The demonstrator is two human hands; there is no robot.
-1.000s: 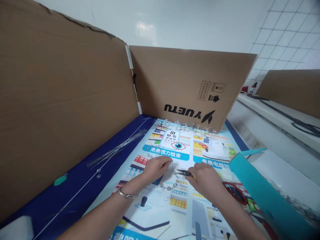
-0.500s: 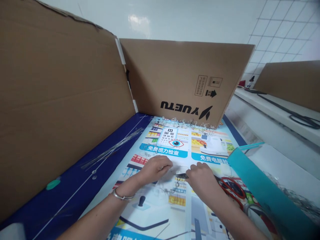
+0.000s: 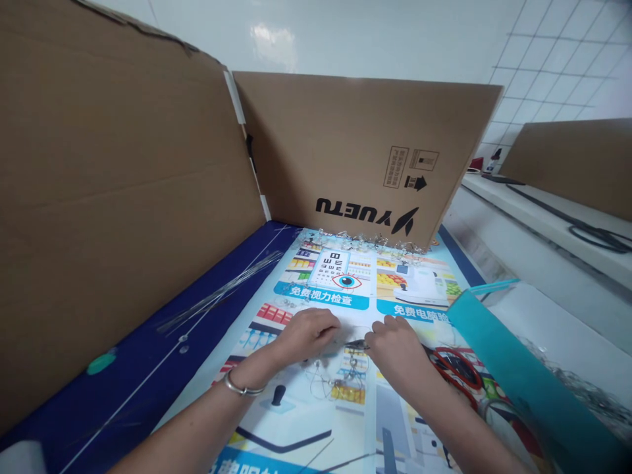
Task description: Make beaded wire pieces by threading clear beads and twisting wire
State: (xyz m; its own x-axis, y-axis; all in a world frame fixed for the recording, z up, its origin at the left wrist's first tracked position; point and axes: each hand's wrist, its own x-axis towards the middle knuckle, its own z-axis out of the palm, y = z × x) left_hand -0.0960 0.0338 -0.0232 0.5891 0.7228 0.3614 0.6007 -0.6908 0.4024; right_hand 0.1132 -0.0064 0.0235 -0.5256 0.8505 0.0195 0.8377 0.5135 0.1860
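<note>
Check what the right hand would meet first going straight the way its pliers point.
Probably the left hand, just past the pliers; depth is unclear, and anything thinner between them is too faint to tell.

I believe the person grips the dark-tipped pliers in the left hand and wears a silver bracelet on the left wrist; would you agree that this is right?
Not quite: the head view shows the pliers in the right hand, not the left hand. The silver bracelet is indeed on the left wrist.
</note>
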